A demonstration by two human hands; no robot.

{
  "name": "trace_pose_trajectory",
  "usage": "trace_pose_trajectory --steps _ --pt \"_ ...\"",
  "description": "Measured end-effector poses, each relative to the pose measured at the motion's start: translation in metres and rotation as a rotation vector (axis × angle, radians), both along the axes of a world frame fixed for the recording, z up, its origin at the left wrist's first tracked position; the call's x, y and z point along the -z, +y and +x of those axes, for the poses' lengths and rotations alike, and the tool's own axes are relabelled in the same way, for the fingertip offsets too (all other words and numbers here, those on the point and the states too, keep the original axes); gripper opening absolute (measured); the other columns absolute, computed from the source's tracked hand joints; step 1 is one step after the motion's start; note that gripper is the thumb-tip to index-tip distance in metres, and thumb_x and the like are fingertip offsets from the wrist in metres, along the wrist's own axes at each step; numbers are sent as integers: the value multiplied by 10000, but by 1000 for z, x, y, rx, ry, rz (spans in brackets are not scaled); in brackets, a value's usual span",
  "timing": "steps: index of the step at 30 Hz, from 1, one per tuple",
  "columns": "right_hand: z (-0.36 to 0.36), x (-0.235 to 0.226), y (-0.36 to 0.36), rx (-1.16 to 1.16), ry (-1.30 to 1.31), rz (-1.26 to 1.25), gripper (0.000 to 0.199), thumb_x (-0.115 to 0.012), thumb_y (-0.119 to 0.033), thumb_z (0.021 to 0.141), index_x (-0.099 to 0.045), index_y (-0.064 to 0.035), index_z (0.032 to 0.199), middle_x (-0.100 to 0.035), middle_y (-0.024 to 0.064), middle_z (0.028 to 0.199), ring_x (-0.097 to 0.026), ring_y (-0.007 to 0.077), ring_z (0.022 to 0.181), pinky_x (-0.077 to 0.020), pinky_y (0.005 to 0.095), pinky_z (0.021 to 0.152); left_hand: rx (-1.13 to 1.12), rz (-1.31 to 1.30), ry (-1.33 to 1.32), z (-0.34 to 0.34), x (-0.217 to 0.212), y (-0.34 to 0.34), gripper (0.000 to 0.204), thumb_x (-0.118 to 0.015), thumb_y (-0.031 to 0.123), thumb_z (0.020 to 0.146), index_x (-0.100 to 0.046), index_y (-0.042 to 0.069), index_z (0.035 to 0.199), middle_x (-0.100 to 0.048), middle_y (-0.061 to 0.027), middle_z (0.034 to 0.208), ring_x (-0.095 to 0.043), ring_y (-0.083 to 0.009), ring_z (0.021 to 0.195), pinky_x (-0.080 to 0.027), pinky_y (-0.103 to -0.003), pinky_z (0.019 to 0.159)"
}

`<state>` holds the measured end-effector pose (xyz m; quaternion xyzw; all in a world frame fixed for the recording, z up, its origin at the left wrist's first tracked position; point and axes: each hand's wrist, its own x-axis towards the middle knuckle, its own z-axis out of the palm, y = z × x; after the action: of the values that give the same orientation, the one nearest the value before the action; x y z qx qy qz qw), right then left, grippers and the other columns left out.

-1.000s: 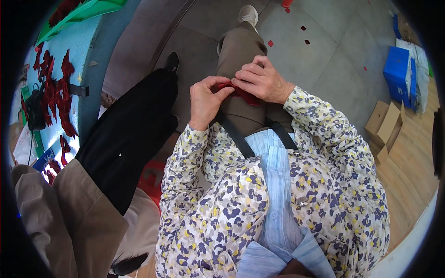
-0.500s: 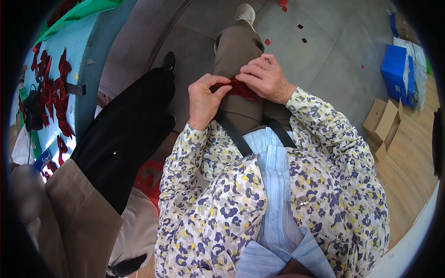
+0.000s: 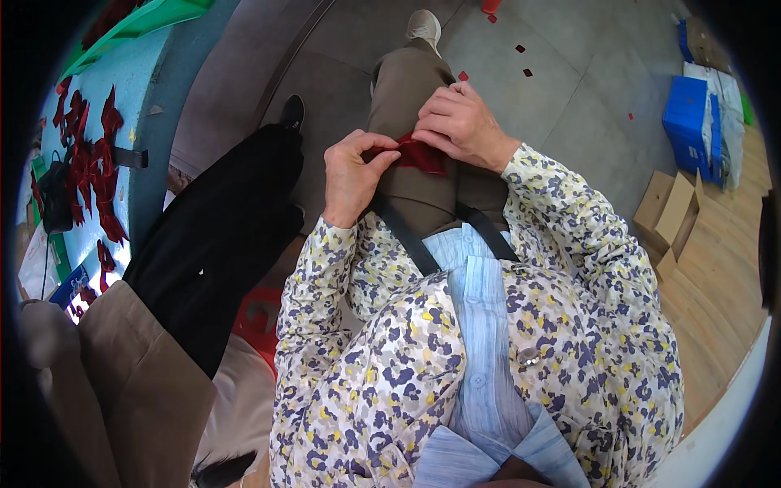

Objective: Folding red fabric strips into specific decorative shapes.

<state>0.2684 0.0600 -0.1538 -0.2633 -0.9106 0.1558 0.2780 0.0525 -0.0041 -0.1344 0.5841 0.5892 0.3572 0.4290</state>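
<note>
A piece of shiny dark red ribbon (image 3: 423, 157) is stretched between my hands, just above my brown-trousered lap. My left hand (image 3: 351, 169) pinches its left end between thumb and forefinger. At the other side my right hand (image 3: 464, 126) grips the ribbon with curled fingers, the thumb hidden behind them. Part of the ribbon is covered by my fingers, so its full shape does not show. Several red ribbon bows (image 3: 106, 163) lie on the pale blue table to the left, away from my hands.
Beside me on the left sits a person in black trousers (image 3: 220, 236), close to the table (image 3: 146, 89). A green tray (image 3: 134, 28) rests at its far end. On the right stand a blue box (image 3: 687, 122) and an open cardboard box (image 3: 667, 215). Red scraps (image 3: 521, 49) dot the grey floor.
Both hands keep their hold on the ribbon and have shifted slightly left. A little more of the red ribbon shows between them.
</note>
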Motion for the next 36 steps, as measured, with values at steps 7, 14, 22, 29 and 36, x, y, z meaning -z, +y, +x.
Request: trace_pose_trajectory --steps 7,14,22,29,36 --pt "-7 5 -3 41 -12 -102 138 -727 -188 794 -655 -119 889 -579 13 874 -560 191 864 -398 338 770 24 5 14 -2 10 -4 135 -755 -3 723 -726 27 852 -631 -60 739 -584 -145 646 -446 -266 594" --pt "-20 13 -15 -4 -19 -116 138 -700 -170 818 -625 -107 916 -563 29 889 -552 210 874 -403 342 782 40 27 18 -7 19 -14 139 -750 -11 719 -722 32 848 -620 -52 731 -568 -140 645 -438 -264 588" --pt "-28 20 -21 -34 -3 -173 135 -672 -142 830 -593 -83 923 -562 52 879 -559 242 869 -426 356 786 43 44 -20 -9 26 -18 141 -740 -22 720 -715 32 848 -616 -45 730 -560 -133 647 -434 -260 590" --pt "-31 21 -17 -45 -19 -182 98 -668 -120 819 -602 -82 880 -572 48 843 -567 232 841 -446 351 767 33 31 -11 -12 32 -19 124 -740 -27 719 -700 17 828 -623 -45 739 -566 -126 645 -444 -258 593" --pt "-38 24 -24 -14 25 -211 108 -686 -113 781 -614 -83 856 -567 35 817 -566 222 824 -435 342 745 -2 19 2 -13 29 -23 121 -750 -29 713 -655 -12 785 -627 -50 746 -581 -118 643 -475 -261 607"
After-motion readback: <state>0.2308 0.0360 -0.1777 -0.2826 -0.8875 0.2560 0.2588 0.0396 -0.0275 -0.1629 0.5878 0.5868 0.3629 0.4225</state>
